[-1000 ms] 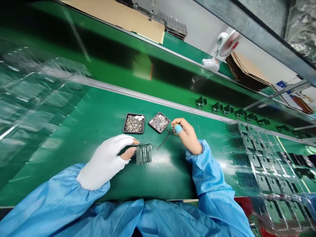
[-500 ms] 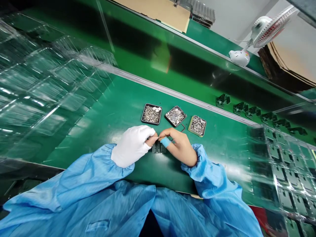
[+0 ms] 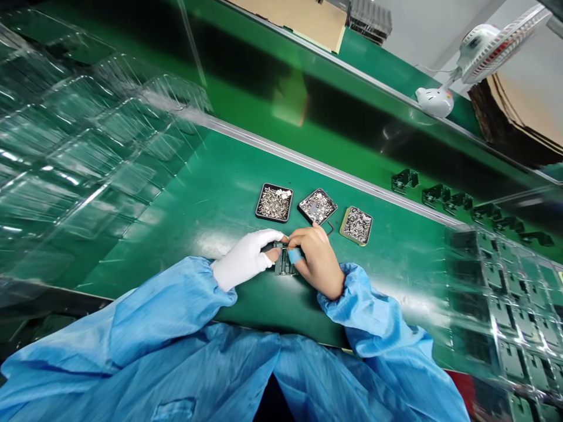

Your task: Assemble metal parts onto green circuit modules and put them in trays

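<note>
My left hand [image 3: 241, 258] wears a white glove with bare thumb and index fingertips. Its fingers close around the upper left of a small dark slotted part [image 3: 285, 267] on the green bench. My right hand [image 3: 317, 258] is bare, with blue tape [image 3: 295, 255] around a finger. Its fingertips are pinched together over the same part, close to the left fingertips. Whatever lies between them is too small and covered to make out. Beyond the hands stand a black tray of small metal pieces [image 3: 274, 203], a second black tray [image 3: 317, 206] and a yellowish-edged tray [image 3: 356, 225].
A hex key [image 3: 331, 228] lies beside the middle tray. Clear plastic trays [image 3: 88, 158] cover the left side. More clear trays with dark parts [image 3: 514, 316] stand at the right. Several dark parts [image 3: 460, 202] line the back ledge. A white fan [image 3: 440, 101] stands on the shelf.
Both hands have come down onto the dark part from just above it. The thin pin seen between the fingertips is now hidden. The view has shifted slightly.
</note>
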Motion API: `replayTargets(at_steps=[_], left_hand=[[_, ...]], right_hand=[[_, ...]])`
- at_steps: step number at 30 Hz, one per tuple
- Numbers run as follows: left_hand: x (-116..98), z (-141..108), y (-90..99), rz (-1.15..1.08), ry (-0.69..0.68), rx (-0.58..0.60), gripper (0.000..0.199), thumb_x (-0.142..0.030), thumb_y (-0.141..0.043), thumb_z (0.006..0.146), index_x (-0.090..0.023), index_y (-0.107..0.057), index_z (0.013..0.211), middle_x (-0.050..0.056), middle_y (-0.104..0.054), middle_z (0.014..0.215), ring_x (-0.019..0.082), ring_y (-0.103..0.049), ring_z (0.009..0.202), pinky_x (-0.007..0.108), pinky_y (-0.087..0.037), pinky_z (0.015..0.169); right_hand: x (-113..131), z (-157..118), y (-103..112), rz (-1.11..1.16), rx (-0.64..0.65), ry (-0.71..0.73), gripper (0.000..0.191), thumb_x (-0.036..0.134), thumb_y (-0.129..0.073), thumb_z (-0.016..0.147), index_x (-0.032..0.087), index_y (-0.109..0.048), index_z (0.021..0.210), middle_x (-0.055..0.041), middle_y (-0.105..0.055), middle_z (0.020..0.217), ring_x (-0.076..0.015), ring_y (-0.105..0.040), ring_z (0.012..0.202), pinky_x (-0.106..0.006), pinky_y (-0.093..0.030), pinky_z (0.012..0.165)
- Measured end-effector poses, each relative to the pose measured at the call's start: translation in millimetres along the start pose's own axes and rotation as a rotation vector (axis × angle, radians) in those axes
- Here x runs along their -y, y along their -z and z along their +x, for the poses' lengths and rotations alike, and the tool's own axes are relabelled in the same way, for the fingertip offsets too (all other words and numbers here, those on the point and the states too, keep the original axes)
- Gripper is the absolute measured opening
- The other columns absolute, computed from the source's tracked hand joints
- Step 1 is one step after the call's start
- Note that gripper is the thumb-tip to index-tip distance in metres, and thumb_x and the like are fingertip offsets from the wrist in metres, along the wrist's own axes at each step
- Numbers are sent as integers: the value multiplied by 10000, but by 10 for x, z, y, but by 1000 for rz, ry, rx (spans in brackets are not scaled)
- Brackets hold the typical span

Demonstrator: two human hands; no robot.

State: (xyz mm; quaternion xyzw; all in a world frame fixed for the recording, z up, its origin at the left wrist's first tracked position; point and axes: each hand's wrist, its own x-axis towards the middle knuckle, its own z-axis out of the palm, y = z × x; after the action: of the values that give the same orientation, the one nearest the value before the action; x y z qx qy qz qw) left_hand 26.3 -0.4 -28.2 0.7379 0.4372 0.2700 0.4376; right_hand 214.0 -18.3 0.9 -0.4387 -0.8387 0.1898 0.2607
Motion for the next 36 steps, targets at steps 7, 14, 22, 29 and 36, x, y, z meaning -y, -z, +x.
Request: replayTargets(at_steps=[7,14,22,29,36], left_hand=[[-15,-4,-8,-22,2,-2,295,-311,-458,823,-156,-610,1023,71,-681,1056,204,-630,998,349,-492,928],[-27,-4,-13,-15,4,-4,285,-287,-455,813,-157,-609,1015,69,-680,1054,201,-629,994,347,-495,921],[1,-11,-37,0,-9,-8,280,-291,-461,825,-169,-610,1028,61,-681,1050,204,-629,994,354,-502,917],[-6,-9,-52,-3,-19,-12,257,-283,-466,825,-168,-608,1005,59,-679,1036,195,-629,985,339,-499,913],[-55,-29,-24,43,-49,-113,295,-320,-482,845,-158,-571,1075,77,-658,1077,195,-616,1002,338,-492,901]], right_hand=[[-49,-45,-72,-22,14,-15,136,141,-457,837,213,-530,927,-57,-629,946,-201,-567,941,-451,-327,1036],[-44,-49,-75,-44,19,-25,138,131,-451,838,208,-523,926,-68,-630,947,-210,-570,942,-452,-340,1028],[42,-51,100,-89,129,-20,212,118,-460,819,203,-529,1000,-86,-630,1049,-229,-568,989,-519,-297,1044],[131,-42,189,-165,225,-38,236,71,-514,750,196,-550,948,-81,-619,1072,-261,-542,1000,-585,-282,1027],[112,-34,194,-229,175,10,289,17,-445,713,194,-541,921,-85,-620,1051,-248,-534,1001,-599,-176,1095]])
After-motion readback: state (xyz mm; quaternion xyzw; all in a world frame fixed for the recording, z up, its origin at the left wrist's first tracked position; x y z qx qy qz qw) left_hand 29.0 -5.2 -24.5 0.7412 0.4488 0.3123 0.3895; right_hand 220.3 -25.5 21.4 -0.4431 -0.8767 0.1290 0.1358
